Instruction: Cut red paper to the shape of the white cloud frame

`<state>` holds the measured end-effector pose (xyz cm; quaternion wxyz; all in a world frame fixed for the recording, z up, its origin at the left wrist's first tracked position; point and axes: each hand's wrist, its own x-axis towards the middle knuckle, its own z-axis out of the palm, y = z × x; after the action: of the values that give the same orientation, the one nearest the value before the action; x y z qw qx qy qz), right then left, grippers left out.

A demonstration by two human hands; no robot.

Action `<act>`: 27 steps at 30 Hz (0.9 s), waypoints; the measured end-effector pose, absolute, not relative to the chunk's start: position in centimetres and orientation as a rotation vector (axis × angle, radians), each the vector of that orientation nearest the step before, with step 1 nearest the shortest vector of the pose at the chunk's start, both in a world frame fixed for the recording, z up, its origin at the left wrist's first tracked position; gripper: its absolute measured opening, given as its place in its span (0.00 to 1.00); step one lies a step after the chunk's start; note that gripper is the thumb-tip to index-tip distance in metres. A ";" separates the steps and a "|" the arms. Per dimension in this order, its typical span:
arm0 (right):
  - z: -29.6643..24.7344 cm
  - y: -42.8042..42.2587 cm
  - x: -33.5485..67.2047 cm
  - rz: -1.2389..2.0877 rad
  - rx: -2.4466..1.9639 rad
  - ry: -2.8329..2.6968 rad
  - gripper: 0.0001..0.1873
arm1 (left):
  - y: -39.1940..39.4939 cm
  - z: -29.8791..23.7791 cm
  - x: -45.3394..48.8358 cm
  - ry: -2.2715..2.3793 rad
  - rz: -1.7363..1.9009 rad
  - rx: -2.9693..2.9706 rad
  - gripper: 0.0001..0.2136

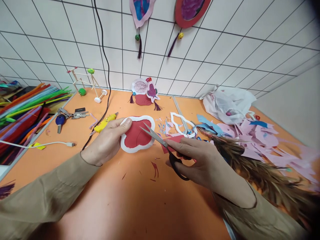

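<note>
My left hand pinches the left edge of a red paper cutout with a wavy white border, thumb on top. A thin dark line runs across its red middle. In my right hand is a pair of scissors with black handles. Their slim metal blades are spread slightly and overlap the red middle in view; whether they touch it I cannot tell. A piece of red paper lies behind the scissors. Narrow red offcuts are scattered on the orange table below the cutout.
A yellow glue gun with a black cord lies behind my left hand. Keys and bright pipe cleaners are at the left. To the right are pink paper scraps, a plastic bag and brown feathers. Tasselled ornaments stand by the tiled wall.
</note>
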<state>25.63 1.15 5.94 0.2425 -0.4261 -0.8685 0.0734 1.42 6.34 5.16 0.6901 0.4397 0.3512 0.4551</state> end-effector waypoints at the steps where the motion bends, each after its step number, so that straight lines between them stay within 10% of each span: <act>1: 5.8 1.1 25.7 0.159 -1.175 -2.393 0.16 | 6.3 5.2 1.5 0.802 1.021 1.004 0.15; 27: 5.7 0.4 24.9 0.085 -1.309 -2.431 0.13 | 4.7 5.0 2.7 0.972 1.190 1.465 0.14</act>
<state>24.94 0.44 5.71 0.1885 -0.4653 -0.8643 0.0304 2.72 4.66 4.96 0.4874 0.6026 0.3998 0.4894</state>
